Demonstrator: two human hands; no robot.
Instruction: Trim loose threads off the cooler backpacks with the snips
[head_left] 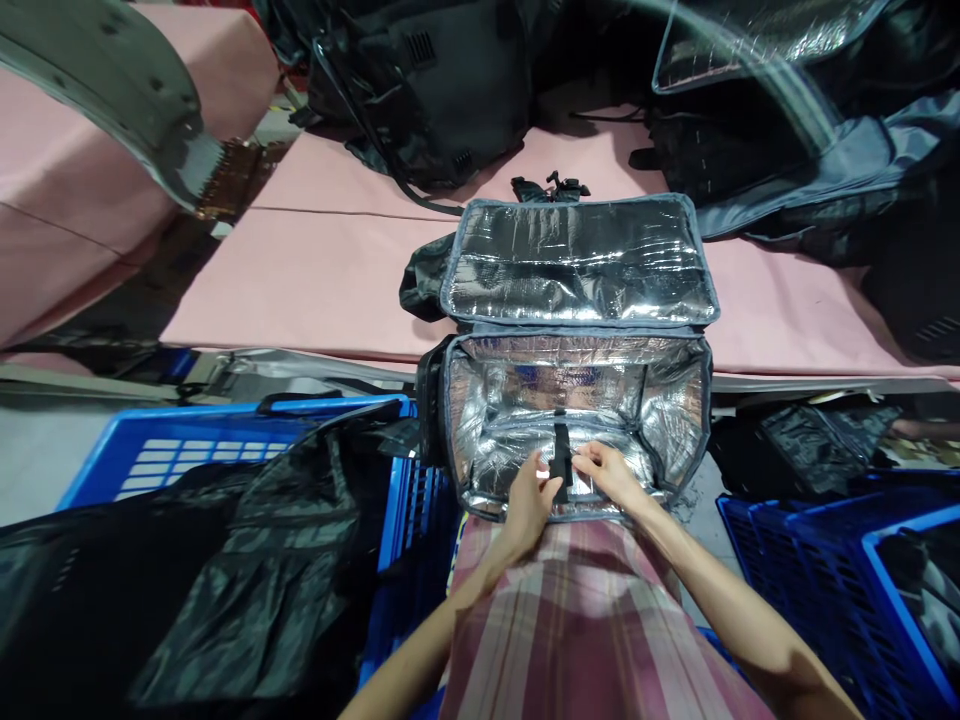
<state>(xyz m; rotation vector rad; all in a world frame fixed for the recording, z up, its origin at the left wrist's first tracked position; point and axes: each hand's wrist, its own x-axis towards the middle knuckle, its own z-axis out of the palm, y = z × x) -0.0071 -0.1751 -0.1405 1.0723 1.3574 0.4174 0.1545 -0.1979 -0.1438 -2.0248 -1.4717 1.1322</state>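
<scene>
An open insulated cooler bag (675, 400) with silver foil lining rests against my lap, its lid (577, 262) flipped back onto the pink table. A black strap (560, 455) runs down the inside of the near wall. My left hand (531, 500) pinches this strap at its lower end from the left. My right hand (609, 474) grips the same strap from the right, fingers curled. Both hands sit at the bag's near rim, almost touching each other.
A blue plastic crate (176, 450) at left holds black plastic bags (247, 560). Another blue crate (817, 570) stands at right. Black bags (435, 80) pile up on the pink table (322, 270) behind. A grey curved machine part (112, 80) hangs at upper left.
</scene>
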